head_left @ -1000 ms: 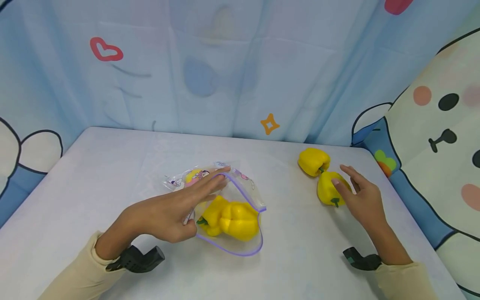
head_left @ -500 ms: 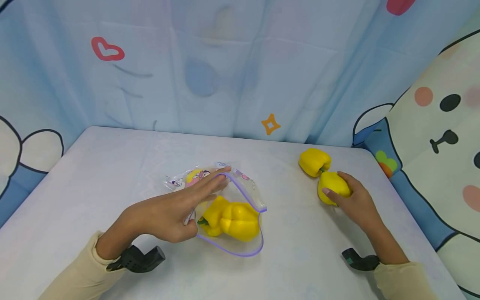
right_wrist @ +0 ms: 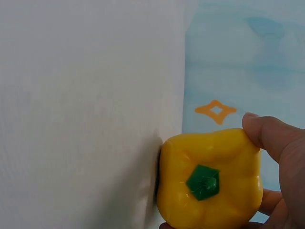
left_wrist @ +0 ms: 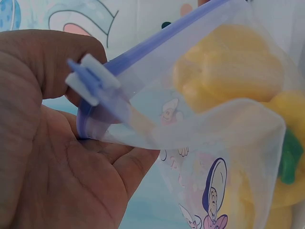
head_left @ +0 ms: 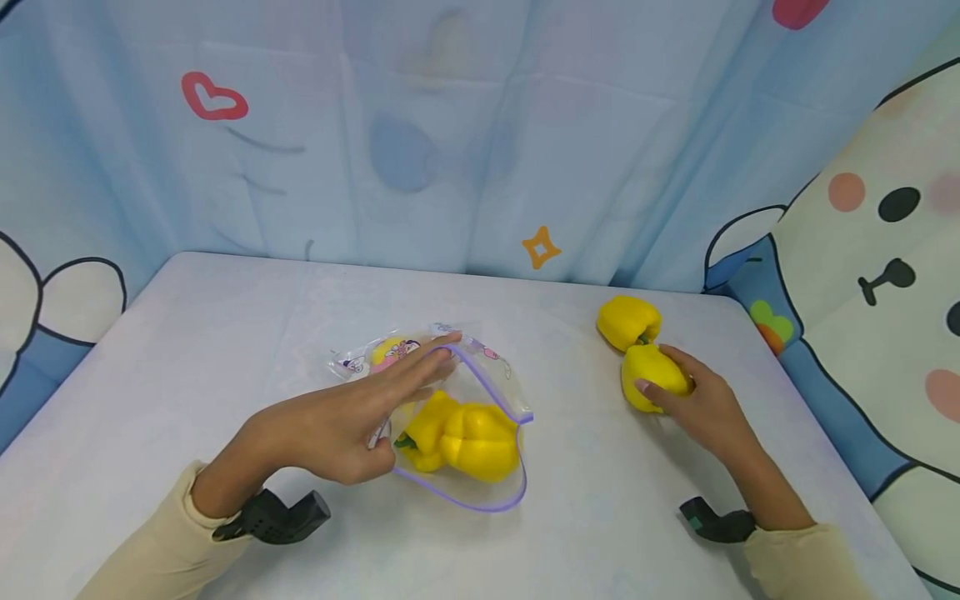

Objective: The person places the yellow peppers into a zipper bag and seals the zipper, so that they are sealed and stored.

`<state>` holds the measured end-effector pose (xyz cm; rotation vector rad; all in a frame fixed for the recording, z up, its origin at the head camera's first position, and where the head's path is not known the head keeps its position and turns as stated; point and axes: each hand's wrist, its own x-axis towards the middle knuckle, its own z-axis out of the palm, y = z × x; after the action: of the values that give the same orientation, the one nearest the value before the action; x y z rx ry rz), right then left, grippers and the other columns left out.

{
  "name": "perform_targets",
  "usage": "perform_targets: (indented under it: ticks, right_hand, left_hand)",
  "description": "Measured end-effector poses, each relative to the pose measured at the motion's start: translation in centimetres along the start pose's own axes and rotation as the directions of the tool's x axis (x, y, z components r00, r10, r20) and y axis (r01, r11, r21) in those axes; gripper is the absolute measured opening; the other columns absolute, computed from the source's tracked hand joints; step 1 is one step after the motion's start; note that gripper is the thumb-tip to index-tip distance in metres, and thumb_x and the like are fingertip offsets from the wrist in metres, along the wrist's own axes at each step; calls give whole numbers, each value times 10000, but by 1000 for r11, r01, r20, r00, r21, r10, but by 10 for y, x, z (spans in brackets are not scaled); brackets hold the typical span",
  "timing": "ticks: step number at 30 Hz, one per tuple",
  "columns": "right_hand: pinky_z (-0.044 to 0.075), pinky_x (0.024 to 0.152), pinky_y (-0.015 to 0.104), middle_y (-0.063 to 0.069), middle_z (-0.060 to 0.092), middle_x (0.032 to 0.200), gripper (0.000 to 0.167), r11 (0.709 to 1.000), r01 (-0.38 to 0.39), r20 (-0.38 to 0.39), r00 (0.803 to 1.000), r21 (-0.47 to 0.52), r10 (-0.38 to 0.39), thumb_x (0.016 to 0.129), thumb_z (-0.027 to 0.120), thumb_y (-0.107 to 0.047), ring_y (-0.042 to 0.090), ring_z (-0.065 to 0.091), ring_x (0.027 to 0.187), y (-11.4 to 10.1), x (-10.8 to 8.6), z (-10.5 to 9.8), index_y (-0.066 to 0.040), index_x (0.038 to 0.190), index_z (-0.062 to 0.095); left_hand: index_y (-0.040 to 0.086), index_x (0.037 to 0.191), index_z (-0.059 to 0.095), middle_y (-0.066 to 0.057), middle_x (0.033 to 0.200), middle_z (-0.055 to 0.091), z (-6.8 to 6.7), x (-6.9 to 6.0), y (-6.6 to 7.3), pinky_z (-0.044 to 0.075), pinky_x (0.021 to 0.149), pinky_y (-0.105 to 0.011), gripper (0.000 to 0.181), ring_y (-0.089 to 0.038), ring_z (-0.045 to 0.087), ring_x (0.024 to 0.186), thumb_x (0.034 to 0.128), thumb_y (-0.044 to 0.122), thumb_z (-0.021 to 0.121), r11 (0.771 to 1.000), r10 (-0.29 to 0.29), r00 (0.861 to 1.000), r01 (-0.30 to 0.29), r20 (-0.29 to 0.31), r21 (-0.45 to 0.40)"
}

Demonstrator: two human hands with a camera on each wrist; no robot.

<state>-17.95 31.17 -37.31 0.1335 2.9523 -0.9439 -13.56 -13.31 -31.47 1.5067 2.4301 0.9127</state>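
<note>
Left hand point(head_left: 337, 435) pinched bag point(left_wrist: 164, 36) | right hand point(head_left: 701, 408) gripped pepper point(head_left: 651, 373) | head view hid its stem point(right_wrist: 204, 182); right wrist showed it, lower right

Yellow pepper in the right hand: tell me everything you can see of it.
The yellow pepper is blocky, with rounded lobes and smooth, glossy skin that looks like plastic. A green, five-sided cap with a short stub sits on one end, facing the camera in the right wrist view. The right hand grips it between thumb and fingers, well right of the bag. A second pepper lies just beyond it; whether they touch, or it rests on the table, I cannot tell.
</note>
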Motion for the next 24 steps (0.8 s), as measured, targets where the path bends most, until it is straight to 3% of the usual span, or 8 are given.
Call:
perform_targets:
  ticks: [4, 8, 11, 14, 16, 21, 24]
  right_hand:
    - [408, 948, 627, 311, 311, 1481, 861, 998, 67, 15, 998, 4, -67, 902, 596, -537, 464, 400, 1175, -12, -5, 3, -63, 1537, 259]
    - [416, 948, 613, 282, 326, 1490, 812, 987, 158, 13, 987, 32, -158, 907, 621, -490, 445, 413, 1190, -25, -13, 5, -95, 1535, 290]
    - [445, 931, 584, 259, 352, 1483, 771, 973, 219, 5, 975, 70, -220, 908, 647, -434, 415, 440, 1168, -35, -20, 5, -125, 1531, 315]
    - [469, 921, 550, 238, 382, 1467, 734, 954, 277, -9, 961, 113, -278, 909, 671, -363, 389, 472, 1153, -45, -27, 6, -141, 1524, 337]
    - [472, 918, 516, 222, 400, 1457, 720, 940, 313, -23, 949, 135, -313, 905, 687, -314, 381, 491, 1156, -51, -31, 7, -144, 1518, 349]
    - [479, 888, 238, 187, 430, 1441, 717, 895, 409, -71, 912, 179, -403, 880, 724, -184, 352, 520, 1146, -64, -41, 8, -151, 1505, 373]
    - [424, 875, 118, 155, 440, 1439, 730, 855, 477, -103, 879, 207, -465, 860, 735, -106, 273, 528, 1128, -71, -47, 7, -160, 1498, 385]
  left_hand:
    - [13, 1544, -17, -119, 1609, 137, 0, 0, 0, 322, 975, -306, 975, -197, 179, 1453, 703, -91, 465, 999, 26, 999, -27, -19, -17]
    - [39, 1548, -52, -78, 1627, 19, 1, 0, 0, 425, 772, -234, 999, -209, 277, 1420, 699, -113, 453, 995, 47, 998, -50, -29, -86]
    - [58, 1551, -65, -40, 1629, -35, 2, 0, 0, 421, 607, -190, 1007, -219, 302, 1409, 701, -125, 444, 989, 45, 999, -48, -27, -140]
    - [61, 1551, -65, -41, 1629, -36, 1, 0, 0, 405, 565, -181, 1005, -221, 293, 1413, 704, -127, 441, 987, 38, 999, -41, -20, -156]
    - [49, 1550, -56, -66, 1627, 25, 0, 0, 0, 414, 617, -190, 992, -216, 303, 1409, 712, -117, 448, 991, 29, 999, -30, -14, -130]
    - [12, 1543, -31, -136, 1593, 183, -1, -1, 0, 399, 742, -218, 958, -214, 335, 1393, 730, -92, 467, 998, 10, 1000, -11, -6, -62]
    - [21, 1544, -39, -134, 1593, 187, -1, -1, 0, 390, 648, -196, 963, -213, 337, 1392, 731, -96, 463, 996, 1, 1000, -1, -3, -85]
